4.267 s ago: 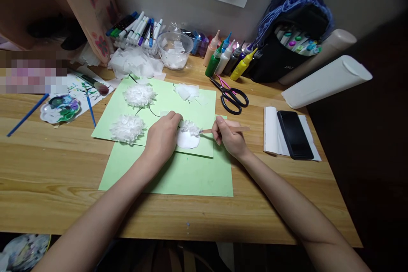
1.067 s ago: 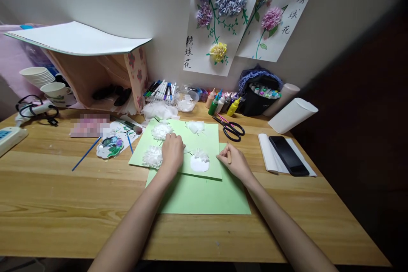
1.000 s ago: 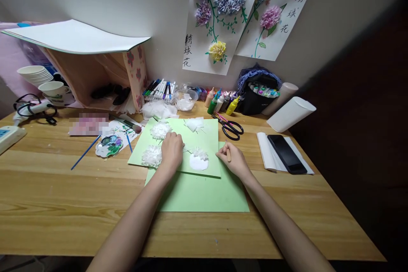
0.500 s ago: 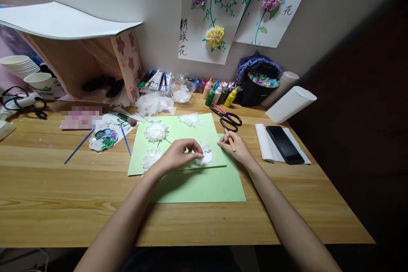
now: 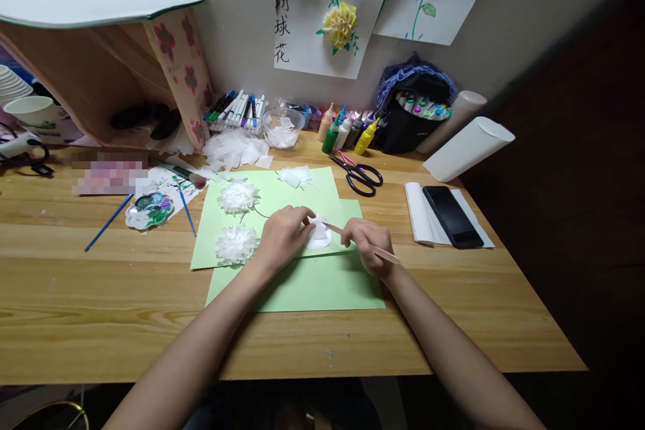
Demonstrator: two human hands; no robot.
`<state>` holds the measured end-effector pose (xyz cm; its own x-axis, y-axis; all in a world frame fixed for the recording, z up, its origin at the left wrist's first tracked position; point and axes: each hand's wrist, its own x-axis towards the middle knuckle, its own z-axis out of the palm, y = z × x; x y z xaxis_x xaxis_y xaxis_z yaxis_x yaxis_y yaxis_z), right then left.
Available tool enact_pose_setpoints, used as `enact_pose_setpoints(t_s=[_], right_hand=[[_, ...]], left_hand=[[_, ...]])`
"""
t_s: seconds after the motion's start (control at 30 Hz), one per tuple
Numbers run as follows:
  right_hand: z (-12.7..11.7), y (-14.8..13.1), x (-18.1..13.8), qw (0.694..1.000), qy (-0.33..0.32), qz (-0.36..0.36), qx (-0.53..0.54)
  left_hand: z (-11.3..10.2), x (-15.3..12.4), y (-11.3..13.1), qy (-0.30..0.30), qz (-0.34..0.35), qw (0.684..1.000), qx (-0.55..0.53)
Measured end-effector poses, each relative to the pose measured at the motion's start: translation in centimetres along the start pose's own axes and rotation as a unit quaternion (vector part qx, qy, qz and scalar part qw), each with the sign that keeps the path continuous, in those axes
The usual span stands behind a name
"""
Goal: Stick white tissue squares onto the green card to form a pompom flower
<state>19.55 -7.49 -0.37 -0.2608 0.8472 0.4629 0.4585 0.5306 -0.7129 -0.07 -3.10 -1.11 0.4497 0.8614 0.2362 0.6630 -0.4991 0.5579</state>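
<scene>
My left hand [image 5: 286,232] rests on the upper light green sheet [image 5: 275,198]. Its thumb and forefinger pinch the edge of a small white tissue-paper flower [image 5: 319,235] on a round white base. In my right hand [image 5: 370,243] is a flat wooden craft stick [image 5: 385,254], its fingers curled round it. The stick's far end points left and reaches the white paper beside my left fingertips. Two full white paper flowers, an upper one [image 5: 238,195] and a lower one [image 5: 236,244], sit on the sheet's left side. A flatter white paper piece [image 5: 296,177] lies near the top edge.
A second green sheet [image 5: 307,289] lies underneath. Black scissors [image 5: 363,181], paint bottles [image 5: 347,133], a plastic bowl [image 5: 283,129] and white tissue pieces [image 5: 236,150] stand behind. A phone [image 5: 452,216] lies right; a paint palette [image 5: 150,209] and brushes lie left.
My right hand has turned the craft stick and brought its end leftward to the white paper flower. My left hand stays at the flower. The head view has tipped downward.
</scene>
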Motion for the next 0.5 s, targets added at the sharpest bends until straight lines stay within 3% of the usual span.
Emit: enact_pose_setpoints(t_s=[0.2, 0.5], right_hand=[[0.8, 0.6, 0.2, 0.994, -0.082, -0.045, -0.065], [1.5, 1.2, 0.2, 0.994, -0.078, 0.015, -0.071]], left_hand=[[0.2, 0.2, 0.0, 0.017, 0.030, 0.999, 0.028], [0.4, 0.2, 0.0, 0.013, 0.032, 0.999, 0.030]])
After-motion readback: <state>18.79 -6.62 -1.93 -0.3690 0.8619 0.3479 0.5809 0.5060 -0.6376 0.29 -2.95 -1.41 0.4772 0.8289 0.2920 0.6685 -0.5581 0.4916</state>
